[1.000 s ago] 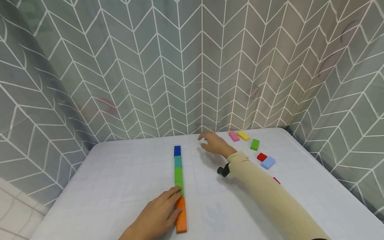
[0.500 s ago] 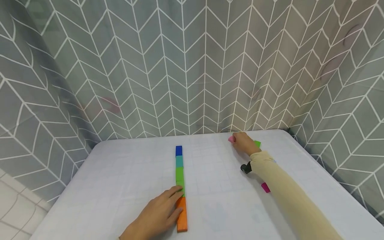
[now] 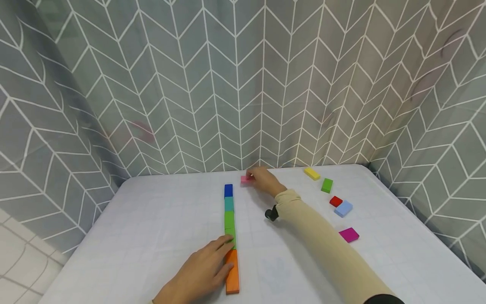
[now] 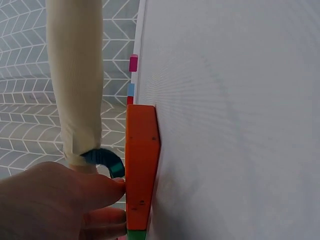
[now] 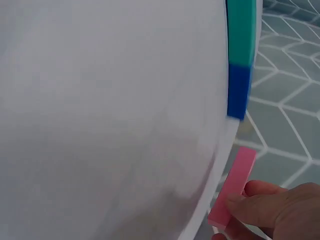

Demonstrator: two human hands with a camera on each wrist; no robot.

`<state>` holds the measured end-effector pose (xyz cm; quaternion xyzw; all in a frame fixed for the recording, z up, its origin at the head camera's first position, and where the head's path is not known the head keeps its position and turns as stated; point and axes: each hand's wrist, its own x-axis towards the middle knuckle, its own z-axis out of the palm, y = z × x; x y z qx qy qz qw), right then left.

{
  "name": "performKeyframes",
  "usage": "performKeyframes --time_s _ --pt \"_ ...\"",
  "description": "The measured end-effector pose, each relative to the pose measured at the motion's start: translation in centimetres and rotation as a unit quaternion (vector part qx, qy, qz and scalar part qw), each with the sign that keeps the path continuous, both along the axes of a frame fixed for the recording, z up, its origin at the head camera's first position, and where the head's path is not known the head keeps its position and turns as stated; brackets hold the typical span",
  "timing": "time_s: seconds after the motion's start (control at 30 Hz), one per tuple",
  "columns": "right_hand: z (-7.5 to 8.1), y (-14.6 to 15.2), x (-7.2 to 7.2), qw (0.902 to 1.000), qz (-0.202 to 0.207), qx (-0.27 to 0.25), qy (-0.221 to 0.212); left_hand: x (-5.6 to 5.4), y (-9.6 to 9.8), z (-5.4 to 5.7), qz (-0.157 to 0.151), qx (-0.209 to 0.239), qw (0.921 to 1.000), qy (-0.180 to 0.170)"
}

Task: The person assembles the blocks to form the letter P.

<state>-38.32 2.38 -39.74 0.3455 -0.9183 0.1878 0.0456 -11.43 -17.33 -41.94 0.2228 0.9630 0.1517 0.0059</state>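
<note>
A straight row of flat blocks runs away from me in the head view: an orange block point(image 3: 233, 279) nearest, then green point(image 3: 229, 219), teal point(image 3: 229, 204) and a dark blue block point(image 3: 228, 190) at the far end. My left hand point(image 3: 201, 265) lies beside the near part of the row, its fingertips and thumb touching the green and orange blocks. Beyond and to the right of the blue end, my right hand point(image 3: 265, 181) pinches a pink block point(image 3: 244, 180) between thumb and fingers. In the right wrist view, the pink block point(image 5: 237, 177) is apart from the blue block point(image 5: 239, 92).
To the right lie loose blocks: yellow point(image 3: 312, 173), green point(image 3: 327, 185), red point(image 3: 336, 201), light blue point(image 3: 343, 208) and magenta point(image 3: 349, 234). A patterned curtain point(image 3: 243, 84) hangs behind the white-covered table point(image 3: 163, 219). My right forearm point(image 3: 326, 236) crosses the right side.
My right hand went right to the pink block among the loose ones, took hold of it and brought it left, near the row's far end. My left hand stayed in place.
</note>
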Motion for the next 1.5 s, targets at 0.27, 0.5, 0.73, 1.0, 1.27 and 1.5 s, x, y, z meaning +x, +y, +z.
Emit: performKeyframes --time_s 0.27,0.5,0.73,1.0,1.27,1.5 --pt "-0.7 -1.8 0.1 1.0 -0.003 -0.002 -0.004 -0.2 0.7 0.2 -0.008 0.001 0.9998 -0.017" --pt "-0.4 -1.3 0.6 0.9999 -0.003 0.002 -0.013 -0.3 1.0 0.2 -0.007 -0.003 0.9998 -0.021" --pt "1.5 2.8 0.6 0.9999 0.011 0.004 0.009 0.0 0.7 0.0 -0.01 0.004 0.9999 0.01" --pt "3.0 12.0 0.1 0.9972 -0.067 0.028 0.019 0.2 0.2 -0.1 -0.001 0.008 0.9999 0.014" --pt "2.6 18.4 0.8 0.9759 -0.206 0.063 -0.032 0.0 0.0 0.0 0.007 0.003 1.0 0.002" --pt "0.6 21.5 1.3 0.9615 -0.263 0.051 -0.061 -0.1 0.1 -0.2 0.002 0.01 0.9999 -0.009"
